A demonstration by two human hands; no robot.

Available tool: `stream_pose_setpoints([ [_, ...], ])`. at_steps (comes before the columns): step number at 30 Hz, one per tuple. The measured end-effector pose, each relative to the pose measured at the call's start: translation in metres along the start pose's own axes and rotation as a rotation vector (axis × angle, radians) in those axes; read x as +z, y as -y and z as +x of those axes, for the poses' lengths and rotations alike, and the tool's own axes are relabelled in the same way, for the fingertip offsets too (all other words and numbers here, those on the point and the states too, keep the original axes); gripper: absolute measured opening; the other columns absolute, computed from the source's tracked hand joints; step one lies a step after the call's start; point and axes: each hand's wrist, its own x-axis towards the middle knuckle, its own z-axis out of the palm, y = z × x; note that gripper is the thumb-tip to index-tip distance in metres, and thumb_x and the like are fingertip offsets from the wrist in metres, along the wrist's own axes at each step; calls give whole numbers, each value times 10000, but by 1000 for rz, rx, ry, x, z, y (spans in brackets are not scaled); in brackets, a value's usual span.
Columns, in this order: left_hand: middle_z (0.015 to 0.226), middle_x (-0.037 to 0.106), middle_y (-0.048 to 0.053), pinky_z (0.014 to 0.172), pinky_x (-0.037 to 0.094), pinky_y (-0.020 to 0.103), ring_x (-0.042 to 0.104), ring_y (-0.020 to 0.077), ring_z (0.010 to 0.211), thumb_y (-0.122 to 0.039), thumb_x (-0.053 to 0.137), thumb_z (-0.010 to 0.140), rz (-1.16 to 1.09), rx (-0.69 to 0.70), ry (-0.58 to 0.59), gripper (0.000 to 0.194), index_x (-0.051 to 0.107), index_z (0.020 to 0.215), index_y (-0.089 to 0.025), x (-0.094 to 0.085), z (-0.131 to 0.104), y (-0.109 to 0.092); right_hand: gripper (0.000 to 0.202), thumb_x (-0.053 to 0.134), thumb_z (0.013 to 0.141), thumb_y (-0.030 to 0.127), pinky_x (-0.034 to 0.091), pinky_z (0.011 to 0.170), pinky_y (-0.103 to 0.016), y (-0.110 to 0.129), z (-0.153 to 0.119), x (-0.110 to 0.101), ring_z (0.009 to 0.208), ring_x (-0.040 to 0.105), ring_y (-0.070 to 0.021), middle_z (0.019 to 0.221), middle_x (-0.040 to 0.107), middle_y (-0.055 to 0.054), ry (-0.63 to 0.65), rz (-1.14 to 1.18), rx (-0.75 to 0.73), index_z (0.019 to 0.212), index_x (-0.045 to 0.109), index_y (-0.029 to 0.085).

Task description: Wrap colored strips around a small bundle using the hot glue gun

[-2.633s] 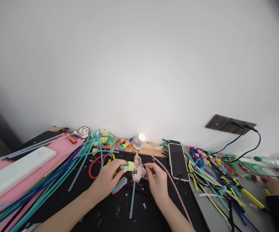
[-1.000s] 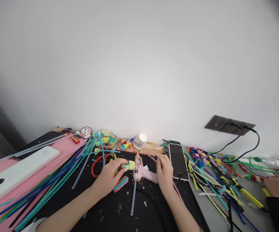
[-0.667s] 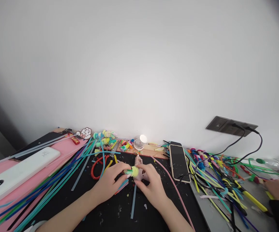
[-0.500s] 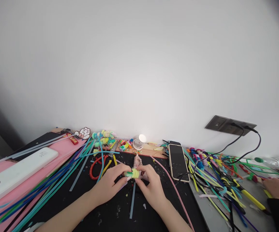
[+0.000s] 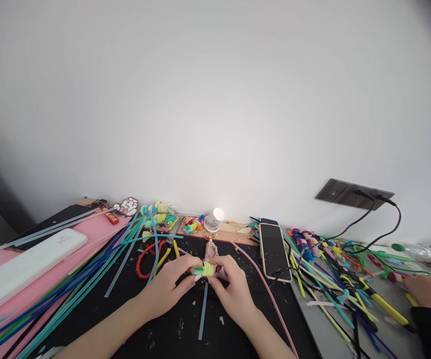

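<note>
Between my two hands, over the black mat, is a small yellow and green fuzzy coil. My left hand pinches its green left end between thumb and fingers. On the yellow right side, my right hand grips it the same way. Just behind the coil lies a glue gun, its body partly hidden by my fingers. A pale blue strip lies on the mat below the coil. Left of my left hand are pliers with red and yellow handles.
A phone and a pink stem lie right of my hands. At the left is a white power bank beside long coloured stems. A paper cup stands behind. Another person's hand is at the far right.
The view has shifted slightly, so the objects on the table appear a little further left. Both hands keep their hold on the coil, with barely any movement.
</note>
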Motion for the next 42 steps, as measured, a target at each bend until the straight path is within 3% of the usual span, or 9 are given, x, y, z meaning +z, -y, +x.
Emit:
stream_pose_setpoints([
  [19, 1066, 668, 41, 901, 472, 277, 621, 174, 1005, -161, 426, 949, 85, 93, 30, 228, 582, 1099, -234, 0, -1, 2, 269, 591, 807, 33, 476, 694, -262, -2, -2, 0, 825, 592, -189, 915, 634, -32, 13, 28, -34, 1007, 603, 213],
  [28, 1129, 662, 46, 911, 486, 301, 630, 184, 1042, -139, 413, 932, 84, 43, 58, 282, 549, 1146, -262, -2, -1, -1, 289, 581, 811, 43, 502, 690, -252, -3, 0, 1, 825, 595, -181, 921, 633, -29, 1, 41, -6, 1029, 596, 232],
  [34, 1179, 676, 66, 939, 494, 341, 639, 205, 1074, -224, 513, 903, -57, -113, -23, 409, 395, 1293, -253, 2, -3, 3, 377, 579, 799, 66, 516, 751, -285, -11, -5, 4, 834, 609, -186, 982, 636, -29, -69, -13, 27, 1123, 557, 257],
  [37, 1159, 682, 65, 917, 505, 354, 655, 202, 1022, -254, 503, 910, -58, -143, -108, 392, 400, 1289, -255, 2, -1, 5, 352, 560, 806, 82, 521, 760, -300, -12, -4, 4, 828, 614, -197, 959, 642, -41, -128, -61, 13, 1119, 563, 245],
  [39, 1099, 692, 66, 869, 519, 349, 666, 200, 959, -268, 489, 915, -36, -158, -203, 278, 479, 1192, -244, 0, 1, 7, 331, 553, 803, 91, 526, 743, -302, -12, -3, 4, 801, 617, -201, 937, 646, -53, -184, -90, 12, 1105, 572, 227],
  [41, 981, 702, 57, 811, 523, 337, 672, 202, 898, -268, 480, 910, -7, -152, -307, 100, 559, 956, -229, -3, 3, 9, 315, 549, 796, 95, 530, 718, -302, -11, -2, 3, 770, 619, -204, 916, 651, -60, -220, -111, 20, 1086, 583, 215],
  [42, 913, 702, 49, 775, 524, 329, 675, 203, 862, -265, 481, 902, 1, -151, -355, 110, 554, 830, -224, -4, 4, 10, 311, 550, 792, 97, 532, 708, -302, -10, -1, 3, 758, 619, -205, 909, 654, -62, -229, -118, 22, 1078, 587, 212],
])
